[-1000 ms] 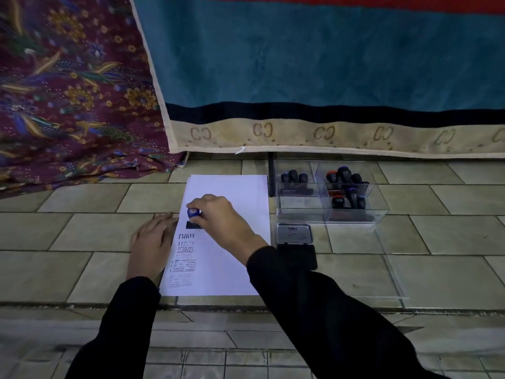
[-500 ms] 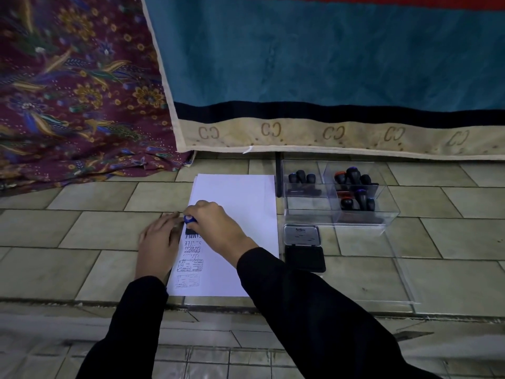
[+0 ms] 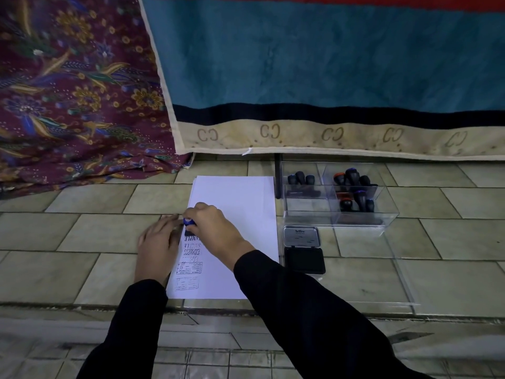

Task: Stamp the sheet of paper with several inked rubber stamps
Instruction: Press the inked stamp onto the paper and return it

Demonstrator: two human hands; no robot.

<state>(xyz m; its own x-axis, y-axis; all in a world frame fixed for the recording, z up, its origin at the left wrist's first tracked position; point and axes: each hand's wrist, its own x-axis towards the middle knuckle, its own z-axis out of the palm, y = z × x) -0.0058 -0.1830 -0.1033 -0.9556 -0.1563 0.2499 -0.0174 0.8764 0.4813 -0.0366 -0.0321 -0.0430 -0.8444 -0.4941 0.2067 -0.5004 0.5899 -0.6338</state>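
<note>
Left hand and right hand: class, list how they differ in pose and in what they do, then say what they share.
The left hand lies flat with straight fingers; the right hand is curled. The left hand holds nothing and rests on the left edge of the sheet of paper; the right hand grips a blue-topped stamp set on that sheet. Both come from black sleeves and work at the same sheet.

The ink pad lid (image 3: 301, 236) reads "Artline", the paper (image 3: 235, 198) bears "SAMPLE" and "EXPRESS" stamps, the cloth border (image 3: 300, 139) "CC".
</note>
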